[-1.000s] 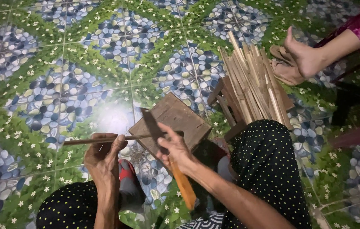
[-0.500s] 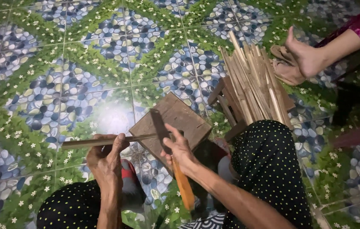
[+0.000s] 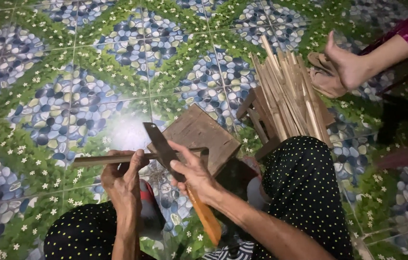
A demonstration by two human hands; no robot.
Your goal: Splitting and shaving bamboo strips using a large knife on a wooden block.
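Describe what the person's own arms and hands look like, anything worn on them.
Both forearms are bare, with no sleeves in view. The left hand and right hand wear no gloves; no rings, watch or bracelets show. The skin looks wrinkled and veined.

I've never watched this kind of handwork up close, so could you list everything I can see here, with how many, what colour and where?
wooden block: one, brown, on the floor in front of the person's knees
thin stick: one, brown, lying across the block's near edge
knife: one, dark blade with an orange handle, blade crossing the stick
bundle of sticks: many, pale tan, leaning on a small wooden stand right of the block
sandals: brown, upper right, count unclear
another person's foot: one, resting on the sandals, magenta garment above it
tiled floor: green and blue pebble pattern with white flowers
left hand: gripping the stick
right hand: on the knife
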